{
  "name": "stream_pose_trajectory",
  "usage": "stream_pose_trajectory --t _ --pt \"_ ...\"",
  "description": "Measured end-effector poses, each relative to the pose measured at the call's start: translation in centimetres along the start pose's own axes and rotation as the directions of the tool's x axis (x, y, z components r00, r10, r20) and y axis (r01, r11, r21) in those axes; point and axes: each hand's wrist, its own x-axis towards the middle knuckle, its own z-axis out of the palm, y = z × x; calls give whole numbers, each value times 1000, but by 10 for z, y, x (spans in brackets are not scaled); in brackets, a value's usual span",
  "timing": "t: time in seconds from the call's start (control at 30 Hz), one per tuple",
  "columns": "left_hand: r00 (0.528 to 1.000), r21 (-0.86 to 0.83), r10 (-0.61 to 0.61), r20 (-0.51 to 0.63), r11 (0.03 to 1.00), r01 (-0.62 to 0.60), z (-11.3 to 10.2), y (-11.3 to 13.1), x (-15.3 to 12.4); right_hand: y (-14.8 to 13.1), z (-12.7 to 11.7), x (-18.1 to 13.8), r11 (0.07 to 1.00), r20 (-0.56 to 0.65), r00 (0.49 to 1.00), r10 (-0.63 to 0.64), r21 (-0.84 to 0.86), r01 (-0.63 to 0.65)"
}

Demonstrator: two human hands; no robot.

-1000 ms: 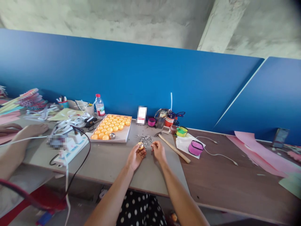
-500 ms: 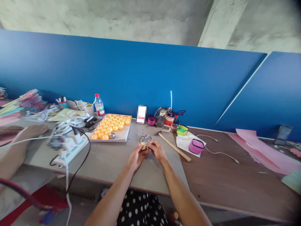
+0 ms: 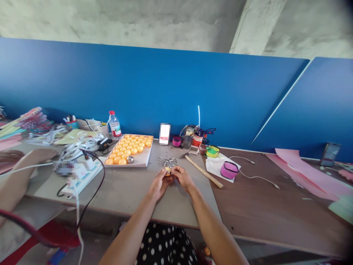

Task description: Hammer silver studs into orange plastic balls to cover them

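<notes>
My left hand (image 3: 160, 184) is closed around a small orange ball (image 3: 167, 169), held just above the grey table. Silvery bits show on the ball's surface. Beside it, my right hand (image 3: 182, 176) is pinched, thumb and fingertips meeting the ball's right side; whatever lies between those fingertips is too small to make out. Just beyond the hands lies a pile of small shiny silver pieces (image 3: 169, 162). To the left, a shallow white tray (image 3: 143, 159) carries rows of orange balls, and one silver-covered ball (image 3: 130, 159) sits at its near corner.
A hammer (image 3: 205, 172) lies right of my hands, near a purple wristband-like roll (image 3: 229, 170) on white paper. At the left are a power strip (image 3: 84, 180) with cables, a bottle (image 3: 114, 125) and another person's arm (image 3: 20, 176). Pink sheets (image 3: 303, 176) lie far right.
My right hand has moved slightly left, its fingertips now against the ball. The whole view has shifted a little; the ball stays in my left hand.
</notes>
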Motion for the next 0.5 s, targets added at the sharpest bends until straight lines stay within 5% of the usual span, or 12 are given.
stream_pose_trajectory --t 0.5 --pt "994 156 104 23 982 -107 -2 -8 2 -4 -5 -4 983 72 990 125 129 -133"
